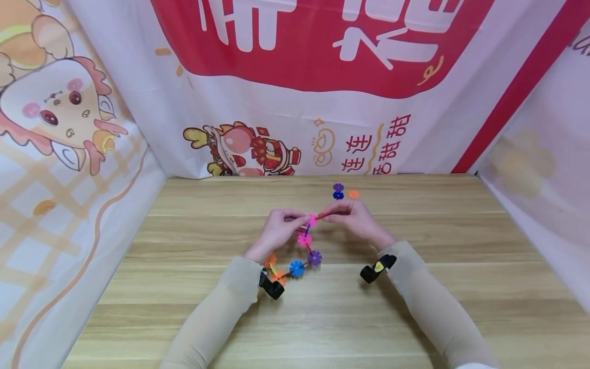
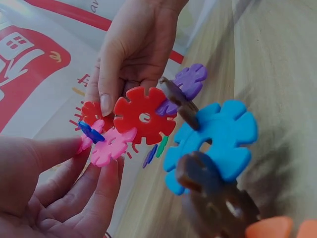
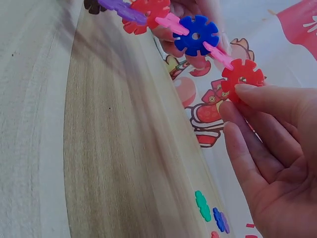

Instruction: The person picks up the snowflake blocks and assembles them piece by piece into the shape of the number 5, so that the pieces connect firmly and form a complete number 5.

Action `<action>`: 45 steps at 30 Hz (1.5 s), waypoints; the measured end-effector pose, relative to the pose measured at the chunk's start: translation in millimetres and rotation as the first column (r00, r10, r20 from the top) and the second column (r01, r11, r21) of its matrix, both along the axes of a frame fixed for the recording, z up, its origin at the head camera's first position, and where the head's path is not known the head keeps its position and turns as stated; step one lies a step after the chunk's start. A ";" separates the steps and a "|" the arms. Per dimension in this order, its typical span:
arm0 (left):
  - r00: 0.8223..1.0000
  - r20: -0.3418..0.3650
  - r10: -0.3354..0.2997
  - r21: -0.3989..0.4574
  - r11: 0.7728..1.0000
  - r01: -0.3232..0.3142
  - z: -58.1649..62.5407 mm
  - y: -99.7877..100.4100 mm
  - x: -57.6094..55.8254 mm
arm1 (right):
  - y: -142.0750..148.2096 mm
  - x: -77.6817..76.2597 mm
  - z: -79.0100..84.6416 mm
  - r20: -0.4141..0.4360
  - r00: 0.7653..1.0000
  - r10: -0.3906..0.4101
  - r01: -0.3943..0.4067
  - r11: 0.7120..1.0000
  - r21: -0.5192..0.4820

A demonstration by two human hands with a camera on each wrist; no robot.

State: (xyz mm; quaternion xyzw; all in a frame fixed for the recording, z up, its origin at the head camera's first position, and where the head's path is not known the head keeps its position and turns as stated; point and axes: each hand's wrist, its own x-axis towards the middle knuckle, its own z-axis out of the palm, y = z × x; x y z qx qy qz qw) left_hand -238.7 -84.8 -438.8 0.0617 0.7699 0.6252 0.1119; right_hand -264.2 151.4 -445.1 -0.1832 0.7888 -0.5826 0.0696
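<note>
In the head view, the person wears long, pale beige sleeves, the left sleeve (image 1: 203,318) towards seven o'clock and the right sleeve (image 1: 438,302) towards four. The cloth looks plain, with soft creases. Over the left cuff (image 1: 241,274) sits a black strap (image 1: 272,287), its rounded lump at the four o'clock end. A matching black band (image 1: 370,273) crosses the right cuff (image 1: 405,256), its lump at eight o'clock, and bears a small yellow mark (image 1: 379,266). The left grip (image 1: 278,229) and right grip (image 1: 352,220) are bare.
</note>
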 end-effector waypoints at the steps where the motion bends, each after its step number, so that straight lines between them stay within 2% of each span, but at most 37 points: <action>1: 1.000 -0.003 0.002 -0.006 1.000 -0.002 0.1 0.2 0.0 | 0.2 -0.3 -0.4 -0.004 1.000 0.002 -0.002 1.000 0.004; 11: 0.998 -0.026 0.058 -0.107 0.992 -0.060 1.6 4.6 0.7 | 0.3 -0.8 -0.1 -0.020 0.999 0.027 -0.027 1.000 0.003; 17: 0.994 -0.068 0.085 -0.149 0.984 -0.094 -0.1 7.7 1.5 | -0.5 -0.6 -1.1 -0.051 0.997 0.056 -0.056 0.998 -0.011; 22: 0.993 -0.080 0.088 -0.158 0.982 -0.100 -0.7 8.7 1.5 | -2.3 -0.5 -1.8 -0.076 0.994 0.077 -0.079 0.996 -0.029; 28: 0.995 -0.059 0.076 -0.129 0.988 -0.083 0.3 6.3 0.0 | -3.9 -0.4 -0.6 -0.070 0.995 0.066 -0.068 0.997 -0.030; 34: 0.997 -0.041 0.062 -0.101 0.993 -0.066 3.0 4.3 -0.4 | 3.2 -1.4 -0.2 -0.025 0.999 0.027 -0.026 0.999 0.043; 38: 0.997 -0.043 0.062 -0.089 0.994 -0.065 2.6 3.3 -0.2 | 17.1 -5.9 -0.4 0.000 0.999 -0.052 0.052 0.995 0.084; 42: 0.997 -0.033 0.064 -0.084 0.994 -0.067 0.8 2.4 -0.9 | 32.6 -13.0 -2.4 -0.009 0.986 -0.165 0.164 0.973 0.165; 45: 0.998 -0.035 0.061 -0.090 0.994 -0.064 -0.6 1.6 -1.3 | 39.0 -18.6 -4.2 -0.036 0.976 -0.216 0.218 0.949 0.228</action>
